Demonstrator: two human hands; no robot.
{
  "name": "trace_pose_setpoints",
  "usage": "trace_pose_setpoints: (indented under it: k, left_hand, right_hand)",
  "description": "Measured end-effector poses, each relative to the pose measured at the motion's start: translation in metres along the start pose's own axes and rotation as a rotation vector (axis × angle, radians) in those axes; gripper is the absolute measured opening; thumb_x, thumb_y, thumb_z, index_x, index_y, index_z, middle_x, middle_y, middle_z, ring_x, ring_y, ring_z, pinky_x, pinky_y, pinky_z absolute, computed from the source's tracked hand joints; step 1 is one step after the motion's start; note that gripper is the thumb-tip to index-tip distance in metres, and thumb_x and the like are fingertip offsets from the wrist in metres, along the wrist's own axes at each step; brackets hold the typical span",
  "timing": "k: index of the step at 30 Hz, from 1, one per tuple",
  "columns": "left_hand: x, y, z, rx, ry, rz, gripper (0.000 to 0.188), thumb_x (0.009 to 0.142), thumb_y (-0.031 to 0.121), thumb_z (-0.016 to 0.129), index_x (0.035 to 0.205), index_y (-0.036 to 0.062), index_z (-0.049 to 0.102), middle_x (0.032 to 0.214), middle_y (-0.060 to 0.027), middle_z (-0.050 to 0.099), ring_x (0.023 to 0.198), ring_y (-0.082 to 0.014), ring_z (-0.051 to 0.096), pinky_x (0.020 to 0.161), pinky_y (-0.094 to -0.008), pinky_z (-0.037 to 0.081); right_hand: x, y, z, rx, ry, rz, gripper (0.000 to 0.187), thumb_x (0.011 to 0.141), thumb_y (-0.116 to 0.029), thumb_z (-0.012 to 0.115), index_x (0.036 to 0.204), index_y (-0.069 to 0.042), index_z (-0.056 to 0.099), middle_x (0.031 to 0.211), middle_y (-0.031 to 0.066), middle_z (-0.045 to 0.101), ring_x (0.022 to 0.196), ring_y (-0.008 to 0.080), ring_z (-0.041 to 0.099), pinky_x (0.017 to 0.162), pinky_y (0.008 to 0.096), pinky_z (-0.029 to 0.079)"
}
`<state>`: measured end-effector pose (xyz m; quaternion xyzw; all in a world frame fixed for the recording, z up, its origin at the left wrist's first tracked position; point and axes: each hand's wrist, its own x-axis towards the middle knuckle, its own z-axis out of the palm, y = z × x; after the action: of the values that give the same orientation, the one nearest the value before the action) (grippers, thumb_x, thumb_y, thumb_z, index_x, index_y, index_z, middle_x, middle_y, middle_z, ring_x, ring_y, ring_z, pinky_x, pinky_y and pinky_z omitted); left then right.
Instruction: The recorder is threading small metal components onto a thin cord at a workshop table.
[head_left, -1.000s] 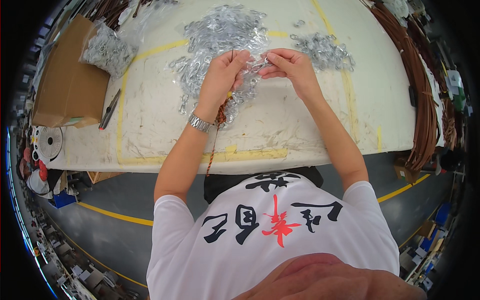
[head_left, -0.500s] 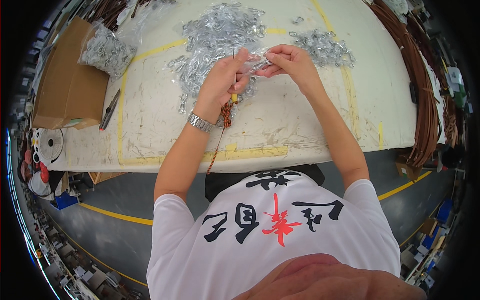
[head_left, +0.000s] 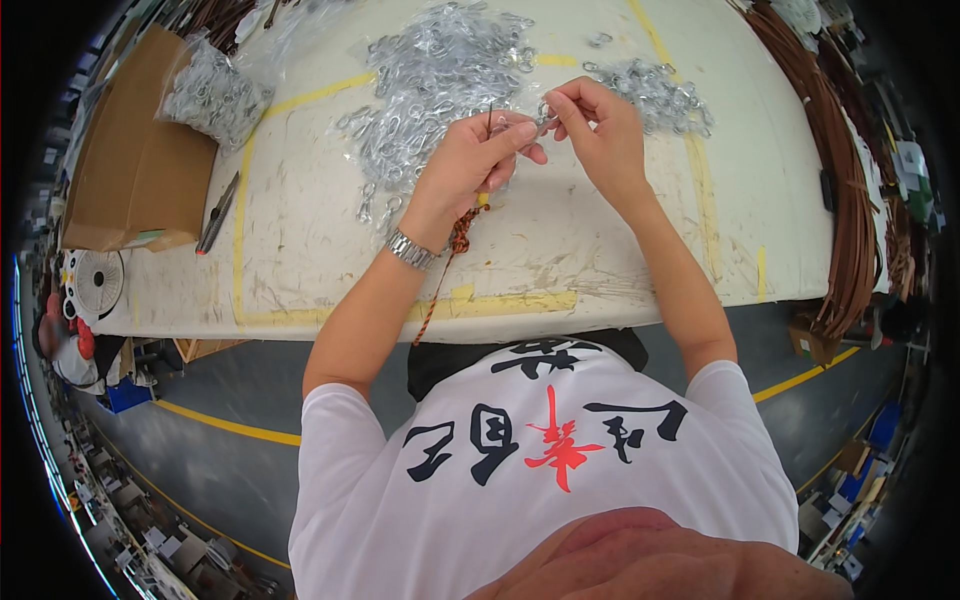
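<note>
Your left hand (head_left: 470,165) grips a brown cord (head_left: 450,262); your right hand (head_left: 598,135) pinches a metal clip (head_left: 545,118) above the clip pile (head_left: 430,90).

We're seeing bright, even overhead light on the pale table (head_left: 300,200), only soft shadows under the hands, a little glint off the heap of metal clips (head_left: 440,70), sharp focus mid-frame, and heavy fisheye bending and black vignette at the rim.

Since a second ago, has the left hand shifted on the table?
Barely. The left hand still pinches the brown cord over the near edge of the pile of metal clips; only its fingers changed.
</note>
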<state>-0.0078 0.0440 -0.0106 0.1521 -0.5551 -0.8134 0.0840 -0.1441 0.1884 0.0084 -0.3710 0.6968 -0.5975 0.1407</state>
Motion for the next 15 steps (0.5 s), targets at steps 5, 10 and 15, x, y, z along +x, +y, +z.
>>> trace_pose_setpoints:
  k: [5,10,15]
  left_hand:
    - [-0.002,0.002,0.000,0.048,-0.141,-0.015,0.027,0.105,0.022,0.067,0.117,-0.0010,0.068,0.096,-0.0107,0.075,0.051,-0.0008,0.040,0.046,-0.0177,0.031]
    - [-0.003,0.005,0.003,0.084,-0.182,0.007,0.025,0.105,0.021,0.066,0.116,-0.0015,0.068,0.099,-0.0107,0.074,0.051,-0.0006,0.039,0.046,-0.0179,0.031]
    - [-0.001,0.001,0.001,0.062,-0.149,0.027,0.025,0.104,0.019,0.066,0.119,-0.0010,0.069,0.098,-0.0073,0.074,0.052,-0.0010,0.038,0.046,-0.0184,0.030]
  right_hand:
    - [0.001,-0.003,-0.008,-0.193,-0.073,-0.213,0.016,0.101,-0.016,0.071,0.092,-0.002,0.072,0.073,-0.0023,0.069,0.060,0.0056,0.062,0.056,0.0227,0.046]
    - [0.008,-0.007,-0.019,-0.004,-0.047,-0.081,0.019,0.099,-0.020,0.074,0.091,-0.003,0.073,0.070,-0.0049,0.064,0.057,0.0041,0.053,0.054,0.0223,0.041]
    - [0.014,0.004,-0.014,0.310,-0.054,0.064,0.024,0.102,-0.023,0.069,0.099,0.000,0.074,0.076,-0.0013,0.066,0.066,0.0066,0.058,0.064,0.0237,0.048]
